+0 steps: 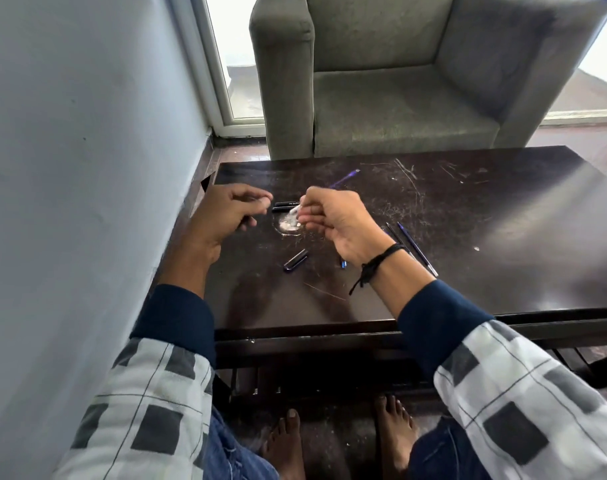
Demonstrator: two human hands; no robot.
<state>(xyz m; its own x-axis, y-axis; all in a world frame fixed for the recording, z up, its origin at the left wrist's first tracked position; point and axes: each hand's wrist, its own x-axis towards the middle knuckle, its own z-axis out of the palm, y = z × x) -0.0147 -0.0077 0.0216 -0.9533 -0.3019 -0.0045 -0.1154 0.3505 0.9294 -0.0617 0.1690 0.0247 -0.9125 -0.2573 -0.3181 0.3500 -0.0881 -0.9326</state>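
Observation:
My right hand hovers over the dark table and pinches a small clear-white piece between thumb and fingertips. My left hand hangs a little to its left with fingers curled, slightly blurred, and nothing shows in it. Between the hands lies a black pen barrel. Below the piece there is a round whitish scuff on the tabletop. A dark pen cap lies nearer me, and a small blue tip sits by my right wrist.
Two thin pen refills lie right of my wrist. A purple pen lies farther back. A grey armchair stands behind the table, and a wall runs close along the left. My bare feet rest under the table.

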